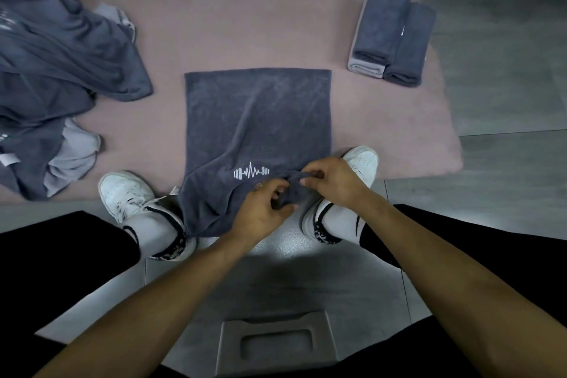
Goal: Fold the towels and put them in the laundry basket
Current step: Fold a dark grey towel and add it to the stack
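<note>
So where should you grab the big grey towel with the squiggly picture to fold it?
By the near edge, probably one corner in each hand. The grey towel lies flat on the pink mat with that edge bunched by the feet, where the left hand and right hand already pinch it. From there it lifts over towards the far edge.

No readable text; white barbell-pulse emblem on grey towel (pixel 257 120).
</note>
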Tool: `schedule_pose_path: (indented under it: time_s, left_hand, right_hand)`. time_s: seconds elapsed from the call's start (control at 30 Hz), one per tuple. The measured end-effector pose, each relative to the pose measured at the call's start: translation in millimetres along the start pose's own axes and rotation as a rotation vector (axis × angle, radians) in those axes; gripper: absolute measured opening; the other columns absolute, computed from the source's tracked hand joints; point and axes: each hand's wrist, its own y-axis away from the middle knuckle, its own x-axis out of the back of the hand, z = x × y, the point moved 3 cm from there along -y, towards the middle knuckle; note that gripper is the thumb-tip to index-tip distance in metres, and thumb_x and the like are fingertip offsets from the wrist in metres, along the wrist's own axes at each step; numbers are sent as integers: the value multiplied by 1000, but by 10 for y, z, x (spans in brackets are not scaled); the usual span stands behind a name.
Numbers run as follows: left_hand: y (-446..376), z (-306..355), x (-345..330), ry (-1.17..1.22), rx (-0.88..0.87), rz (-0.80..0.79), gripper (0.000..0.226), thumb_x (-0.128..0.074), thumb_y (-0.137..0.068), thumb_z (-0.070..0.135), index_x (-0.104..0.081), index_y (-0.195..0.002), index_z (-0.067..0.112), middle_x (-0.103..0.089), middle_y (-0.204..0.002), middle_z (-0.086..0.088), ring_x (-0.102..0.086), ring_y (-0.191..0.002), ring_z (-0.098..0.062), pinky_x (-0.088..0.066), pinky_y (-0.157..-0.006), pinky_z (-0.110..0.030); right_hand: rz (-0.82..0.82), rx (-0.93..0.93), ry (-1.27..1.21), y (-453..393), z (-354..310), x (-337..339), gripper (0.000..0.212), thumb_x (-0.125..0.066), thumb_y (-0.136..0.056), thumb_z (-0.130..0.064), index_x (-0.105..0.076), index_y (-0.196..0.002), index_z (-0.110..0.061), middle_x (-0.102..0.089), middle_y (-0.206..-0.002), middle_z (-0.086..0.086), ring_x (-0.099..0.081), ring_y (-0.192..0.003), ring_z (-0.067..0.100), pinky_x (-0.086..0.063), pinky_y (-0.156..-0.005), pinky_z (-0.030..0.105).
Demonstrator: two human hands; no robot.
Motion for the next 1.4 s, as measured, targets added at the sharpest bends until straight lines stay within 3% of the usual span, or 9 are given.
schedule_pose_path:
  time_s: [0.1,0.2,0.27,0.4,0.53,0.7,1.07,1.23,1.4]
  left_hand:
    - [-93,136,89,61,-43,128,35,-77,-78,22,-62,-109,19,-63,-95,13,-58,-87,2,-44,-78,-8]
    - [-174,213,186,91,-84,170,8,-74,-82,17,-69,-88,17,-69,-84,9,-63,-81,-3,-46,-77,-13]
    - [-186,214,229,163,-66,127,7,-73,-84,15,-69,-81,19,-70,-78,9,-64,-76,-3,-47,-75,-13]
    - [-182,253,250,180,-122,89,11,-71,-85,8,-70,-86,19,-71,-81,11,-65,-79,-1,-47,-77,-11]
    - [-199,306,225,173,-149,78,10,-71,-85,5,-74,-92,10,-72,-84,10,-67,-83,-1,-47,-77,-8]
    - [-199,304,243,207,-145,117,6,-73,-83,6,-74,-89,9,-72,-81,9,-67,-79,-5,-49,-77,-9]
    - [-196,332,243,230,-114,152,5,-73,-84,11,-74,-88,11,-74,-83,5,-68,-77,-4,-50,-74,-12]
    - [-193,295,225,277,-26,173,2,-72,-84,11,-74,-86,11,-74,-78,1,-70,-74,-9,-54,-72,-19]
    - [-134,211,276,264,65,131,15,-67,-87,8,-71,-79,20,-72,-75,8,-68,-73,-5,-52,-71,-16]
  right_hand:
    - [-17,-7,-84,-33,-36,22,4,-71,-85,-12,-73,-87,-9,-70,-76,3,-62,-71,10,-48,-72,27]
    - [-42,-4,-127,-71,-59,62,8,-67,-87,-6,-74,-92,-8,-72,-80,1,-63,-73,7,-49,-73,21]
    - [-9,-25,-169,-100,-65,131,12,-66,-88,-4,-74,-97,-7,-73,-85,5,-64,-73,7,-50,-74,20]
    - [64,-56,-220,-114,-75,234,14,-70,-85,-3,-73,-96,-11,-68,-75,-6,-61,-61,-6,-48,-65,9]
    - [47,-77,-190,-99,-114,200,17,-76,-79,-8,-68,-78,-23,-67,-71,-3,-62,-64,9,-48,-64,20]
    - [37,-6,-188,-22,-157,191,10,-71,-85,-7,-75,-93,-12,-71,-81,-4,-65,-75,0,-50,-76,12]
    - [43,52,-152,20,-240,179,17,-67,-86,-1,-76,-99,-7,-71,-87,-5,-64,-74,-8,-49,-78,8]
    - [-62,57,-110,46,-297,141,17,-75,-78,-4,-74,-93,-12,-72,-81,-6,-68,-76,5,-55,-77,19]
    - [55,45,198,4,-358,30,8,-67,-80,-15,-70,-88,-17,-72,-85,-1,-65,-81,15,-55,-75,33]
